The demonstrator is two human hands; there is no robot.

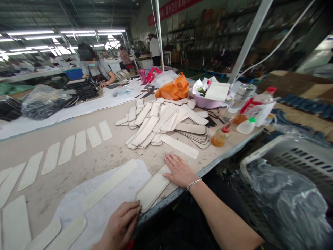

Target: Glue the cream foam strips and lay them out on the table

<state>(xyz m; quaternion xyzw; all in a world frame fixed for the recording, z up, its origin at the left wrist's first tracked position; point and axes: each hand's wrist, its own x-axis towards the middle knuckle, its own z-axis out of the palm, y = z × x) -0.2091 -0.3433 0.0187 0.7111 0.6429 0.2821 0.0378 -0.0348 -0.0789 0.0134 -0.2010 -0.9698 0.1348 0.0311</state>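
Note:
A long cream piece with rounded corners [153, 187] lies at the table's front edge. My right hand [179, 170], a bracelet at its wrist, rests flat on its far end with the fingers spread. At the near end my left hand [125, 218] pinches the corner between thumb and fingers. To the left, a white sheet [78, 194] bears a narrow strip [110, 184] and further pieces. Beyond my right hand lies a single strip [179, 146], in front of a heap of similar pieces [156, 121].
Several pale pieces [66, 149] form a row at the left. An orange bag [174, 88], a purple basin [208, 101] and bottles [221, 136] stand behind and right. A plastic crate [299, 152] is beside the table. A masked person [97, 73] sits across.

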